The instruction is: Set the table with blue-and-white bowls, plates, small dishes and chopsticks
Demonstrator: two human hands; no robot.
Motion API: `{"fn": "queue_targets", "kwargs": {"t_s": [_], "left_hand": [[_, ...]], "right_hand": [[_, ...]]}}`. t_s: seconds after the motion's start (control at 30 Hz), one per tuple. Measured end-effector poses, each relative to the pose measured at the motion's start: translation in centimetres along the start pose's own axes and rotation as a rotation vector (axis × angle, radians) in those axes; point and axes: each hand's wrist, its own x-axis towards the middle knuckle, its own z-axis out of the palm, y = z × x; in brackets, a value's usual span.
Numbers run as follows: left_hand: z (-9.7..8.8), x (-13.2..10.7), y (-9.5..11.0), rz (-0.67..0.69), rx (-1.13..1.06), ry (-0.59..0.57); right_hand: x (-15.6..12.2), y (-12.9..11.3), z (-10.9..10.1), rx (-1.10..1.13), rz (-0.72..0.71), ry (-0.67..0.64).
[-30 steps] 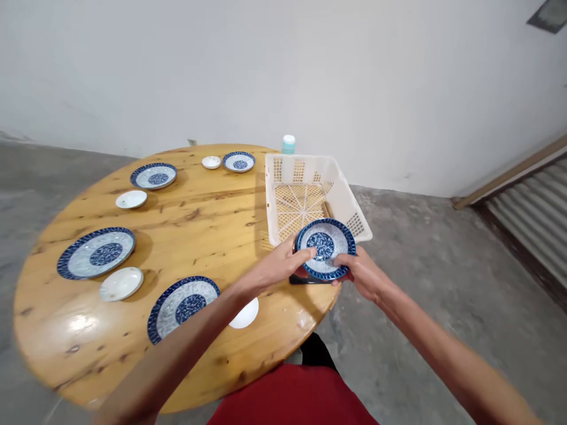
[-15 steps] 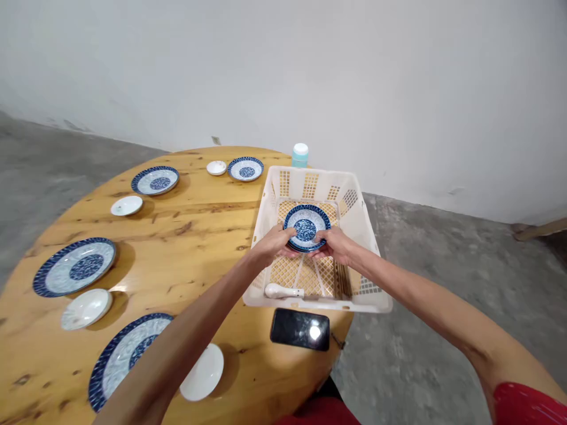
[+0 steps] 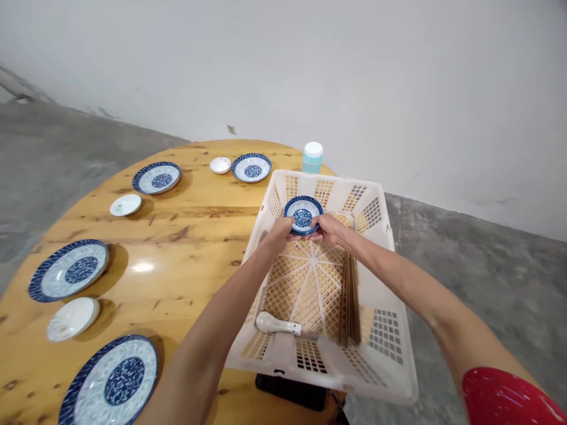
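Both hands hold a small stack of blue-and-white saucers (image 3: 303,215) inside the white plastic basket (image 3: 330,179), near its far left corner. My left hand (image 3: 282,229) grips the left rim, thumb on top and fingers underneath. On the right rim, my right hand (image 3: 326,229) pinches the stack the same way. Below my hands, a white spoon (image 3: 277,324) lies in the basket's near left corner. A bundle of brown chopsticks (image 3: 349,295) lies along the right side of the basket floor.
Large blue-rimmed plates (image 3: 68,270) and small white bowls (image 3: 73,319) are set around the round wooden table (image 3: 195,221). A turquoise jar with a white lid (image 3: 312,156) stands behind the basket. A black phone (image 3: 290,391) lies partly under the basket's near rim.
The saucers have moved toward the basket's far side in both hands. The basket's near rim now covers part of the phone, and the view has shifted. The chopsticks show more fully.
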Motion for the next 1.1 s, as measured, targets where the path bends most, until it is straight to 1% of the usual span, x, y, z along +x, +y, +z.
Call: {"fn": "queue_targets", "kwargs": {"t_s": [0.2, 0.33, 0.43, 0.63, 0.87, 1.1], "left_hand": [[0.4, 3.6, 0.6, -0.058, -0.047, 0.059], [0.3, 5.2, 0.3, -0.077, -0.062, 0.064], [0.4, 6.1, -0.1, -0.079, -0.065, 0.069], [0.7, 6.8, 0.0, -0.056, -0.076, 0.076], [0.4, 7.4, 0.3, -0.05, -0.089, 0.101], [0.5, 8.1, 0.1, -0.026, -0.103, 0.099]], "right_hand": [[4.1, -0.3, -0.2, -0.003, 0.006, -0.035], [5.9, 0.0, -0.3, -0.009, 0.027, -0.031], [6.6, 0.3, -0.4, -0.012, 0.033, -0.021], [7.0, 0.4, -0.4, 0.0, 0.005, -0.011], [7.5, 0.1, 0.1, 0.026, 0.004, -0.024], [8.7, 0.4, -0.1, 0.007, -0.006, -0.023]]}}
